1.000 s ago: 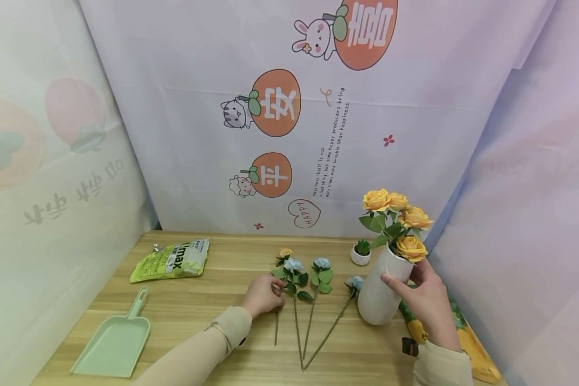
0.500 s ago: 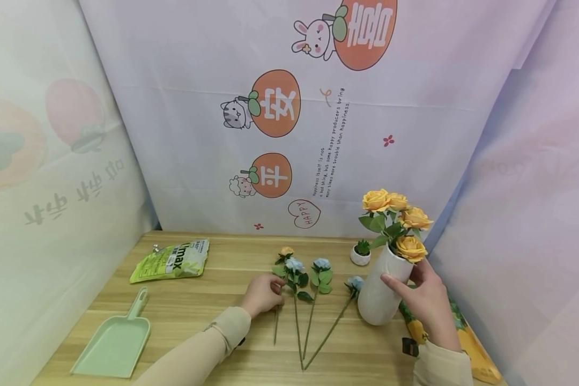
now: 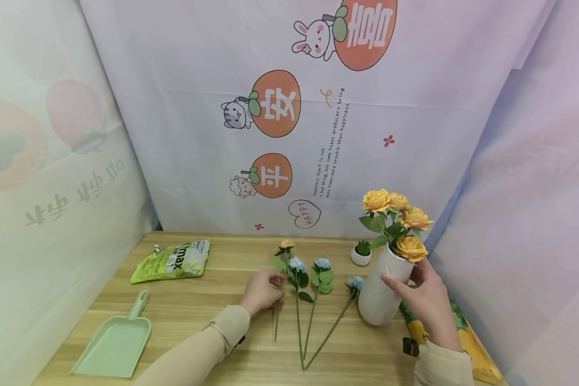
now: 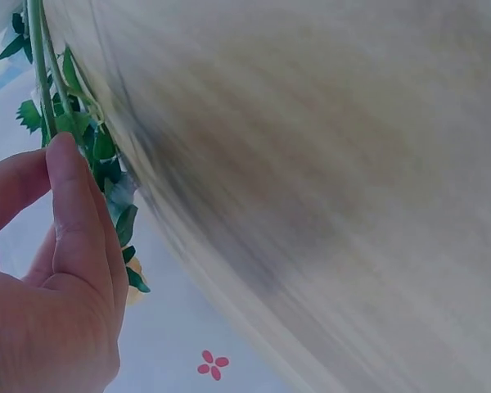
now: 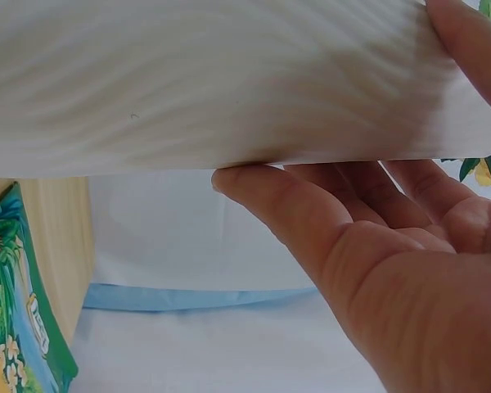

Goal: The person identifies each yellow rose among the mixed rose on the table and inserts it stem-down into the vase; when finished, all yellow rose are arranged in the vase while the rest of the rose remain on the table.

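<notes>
My left hand [image 3: 264, 292] pinches the green stem of a single yellow rose [image 3: 287, 244] close to the tabletop. The left wrist view has thumb and finger meeting at a stem [image 4: 45, 90]. Just right of this hand lies a blue rose [image 3: 297, 264], its leaves close to the yellow one's. Two more, a middle blue rose [image 3: 322, 264] and a right-hand blue rose [image 3: 355, 283], lie farther right with stem ends converging. With thumb and fingers around it, my right hand [image 3: 431, 303] grips a white vase [image 3: 380, 297], which leans slightly and holds several yellow roses [image 3: 412, 248].
Behind the vase stands a small potted succulent [image 3: 361, 253]. At right, a yellow and green printed package [image 3: 477, 348] lies partly behind the right forearm. A green dustpan [image 3: 113, 343] and a lime pouch [image 3: 173, 261] occupy the left side. Printed cloth [image 3: 198, 161] borders the table.
The single yellow rose's head has risen slightly and moved away from me. The blue rose beside it has shifted a little right. My right hand and the vase stay put.
</notes>
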Demonstrator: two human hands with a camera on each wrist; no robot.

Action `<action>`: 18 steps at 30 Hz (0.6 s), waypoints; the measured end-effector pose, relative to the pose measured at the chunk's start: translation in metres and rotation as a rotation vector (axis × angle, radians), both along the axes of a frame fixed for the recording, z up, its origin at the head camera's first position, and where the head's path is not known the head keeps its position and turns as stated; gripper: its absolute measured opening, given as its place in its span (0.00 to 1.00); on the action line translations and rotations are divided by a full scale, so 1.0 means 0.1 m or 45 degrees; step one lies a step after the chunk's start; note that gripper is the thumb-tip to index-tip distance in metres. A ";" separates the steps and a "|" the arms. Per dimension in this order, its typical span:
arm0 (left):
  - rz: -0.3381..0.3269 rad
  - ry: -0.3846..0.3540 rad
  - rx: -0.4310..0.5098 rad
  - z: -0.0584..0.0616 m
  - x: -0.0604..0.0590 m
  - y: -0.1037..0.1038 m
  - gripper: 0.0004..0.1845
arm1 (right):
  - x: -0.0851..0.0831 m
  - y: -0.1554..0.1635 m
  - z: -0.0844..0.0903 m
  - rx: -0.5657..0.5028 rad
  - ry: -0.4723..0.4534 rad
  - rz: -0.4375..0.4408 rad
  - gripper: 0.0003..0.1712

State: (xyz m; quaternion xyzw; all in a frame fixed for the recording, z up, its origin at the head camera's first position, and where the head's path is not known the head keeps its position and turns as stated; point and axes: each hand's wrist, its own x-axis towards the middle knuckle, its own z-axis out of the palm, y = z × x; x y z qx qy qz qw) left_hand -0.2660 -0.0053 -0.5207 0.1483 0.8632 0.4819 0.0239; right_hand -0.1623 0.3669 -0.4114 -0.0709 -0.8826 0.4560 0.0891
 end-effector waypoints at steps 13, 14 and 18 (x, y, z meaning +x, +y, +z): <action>-0.040 0.135 0.148 0.17 -0.06 0.04 0.23 | 0.00 0.00 0.00 -0.011 -0.002 0.003 0.65; -0.045 0.146 0.161 0.18 -0.07 0.05 0.23 | 0.00 0.00 0.00 -0.011 0.000 0.004 0.65; -0.061 0.227 0.203 0.26 -0.09 0.09 0.23 | 0.00 0.00 0.01 -0.016 0.004 0.008 0.65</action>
